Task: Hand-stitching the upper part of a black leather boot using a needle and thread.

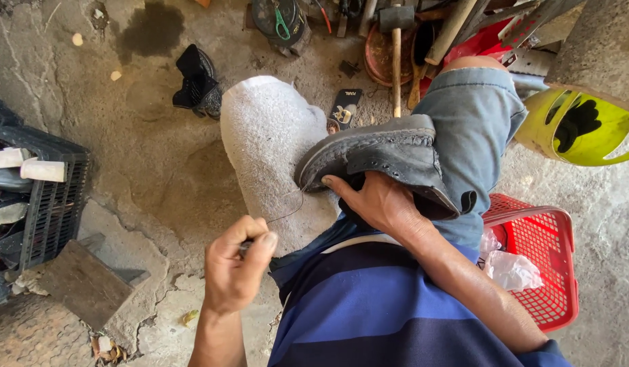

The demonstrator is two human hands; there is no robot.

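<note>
Boot (pixel 389 160) was pinned at frame centre by right hand (pixel 376 204); thread (pixel 291 207) was pulled lower-left, tool (pixel 245 246) fisted in left hand (pixel 236 268).

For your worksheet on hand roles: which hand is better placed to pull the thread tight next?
The left hand: it already grips the tool holding the thread, while the right hand steadies the boot.
</note>
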